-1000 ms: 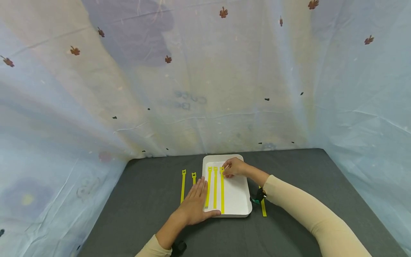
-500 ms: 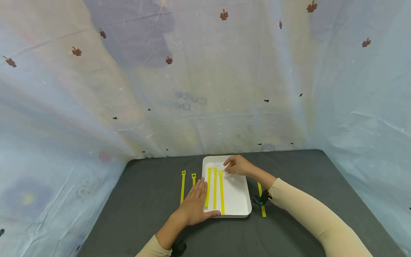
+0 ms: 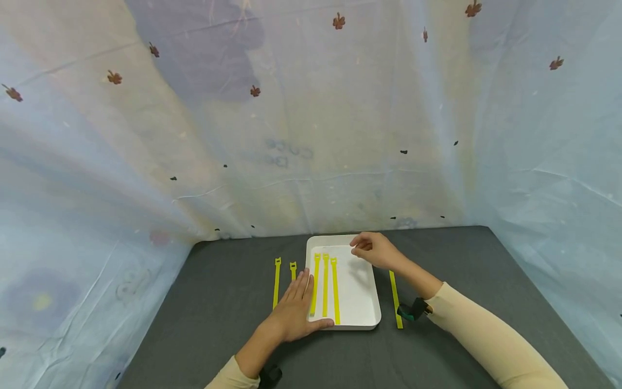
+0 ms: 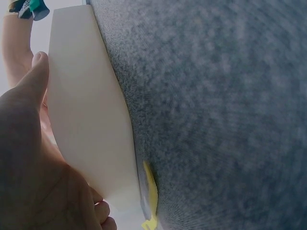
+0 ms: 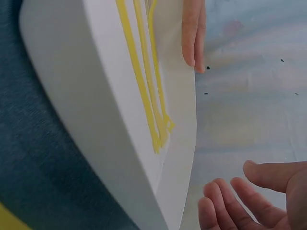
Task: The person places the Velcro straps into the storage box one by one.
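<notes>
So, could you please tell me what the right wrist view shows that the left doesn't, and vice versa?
Right wrist only: three long yellow straps inside the white rectangular tray, and dark specks on the pale curtain.
Left wrist only: a black-and-green wrist device and another yellow strap outside the tray near the left hand.
Both: the tray, grey cloth, left hand and right hand.

L hand (image 3: 293, 313) straight-fingered, R hand (image 3: 376, 250) half-curled

Six yellow straps (image 3: 325, 286), one white tray (image 3: 359, 302), two black wrist devices (image 3: 414, 309), one dark grey tabletop (image 3: 233, 292)
</notes>
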`<state>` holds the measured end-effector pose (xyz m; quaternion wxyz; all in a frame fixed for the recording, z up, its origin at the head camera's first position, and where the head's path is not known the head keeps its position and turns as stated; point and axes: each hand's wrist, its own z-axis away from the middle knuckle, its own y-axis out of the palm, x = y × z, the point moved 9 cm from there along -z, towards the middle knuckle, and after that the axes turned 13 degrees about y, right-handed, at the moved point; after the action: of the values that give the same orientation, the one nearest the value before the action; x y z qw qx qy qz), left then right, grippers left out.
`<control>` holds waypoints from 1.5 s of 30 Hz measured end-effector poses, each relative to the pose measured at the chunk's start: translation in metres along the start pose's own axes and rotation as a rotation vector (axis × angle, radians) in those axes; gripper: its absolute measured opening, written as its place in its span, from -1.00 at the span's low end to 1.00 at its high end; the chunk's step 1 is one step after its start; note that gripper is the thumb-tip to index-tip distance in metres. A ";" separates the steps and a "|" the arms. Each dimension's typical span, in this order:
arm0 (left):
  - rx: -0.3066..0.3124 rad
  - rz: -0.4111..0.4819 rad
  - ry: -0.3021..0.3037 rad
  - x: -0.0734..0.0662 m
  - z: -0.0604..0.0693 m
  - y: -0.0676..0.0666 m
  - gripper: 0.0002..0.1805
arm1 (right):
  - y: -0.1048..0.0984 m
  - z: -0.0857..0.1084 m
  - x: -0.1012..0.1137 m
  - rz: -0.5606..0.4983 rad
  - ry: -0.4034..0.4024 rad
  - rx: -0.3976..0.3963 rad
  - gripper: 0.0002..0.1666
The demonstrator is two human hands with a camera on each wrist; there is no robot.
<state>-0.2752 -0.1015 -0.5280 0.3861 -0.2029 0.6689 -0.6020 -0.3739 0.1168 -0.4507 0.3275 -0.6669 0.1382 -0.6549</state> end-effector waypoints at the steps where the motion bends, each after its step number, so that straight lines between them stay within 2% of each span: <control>1: 0.000 -0.001 0.000 0.000 0.000 0.000 0.41 | -0.003 0.002 -0.001 -0.004 0.002 -0.012 -0.73; 12: 0.001 -0.005 -0.003 -0.001 0.000 -0.002 0.41 | -0.029 0.020 -0.018 -0.039 -0.011 -0.113 -0.77; 28: -0.015 0.001 0.008 -0.001 0.000 0.000 0.39 | -0.045 0.036 -0.047 -0.079 -0.023 -0.139 -0.74; 36: -0.019 0.009 0.011 -0.002 0.001 -0.002 0.39 | -0.051 0.037 -0.073 -0.028 0.022 -0.179 -0.72; 42: -0.014 0.002 0.007 -0.001 0.000 -0.001 0.40 | -0.051 0.038 -0.086 0.009 0.026 -0.160 -0.68; 45: -0.013 0.002 0.001 0.000 0.000 0.000 0.41 | -0.050 0.037 -0.094 0.022 0.055 -0.153 -0.70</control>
<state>-0.2752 -0.1012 -0.5278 0.3848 -0.2044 0.6731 -0.5976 -0.3602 0.2216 -0.4906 0.2790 -0.6702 0.2041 -0.6567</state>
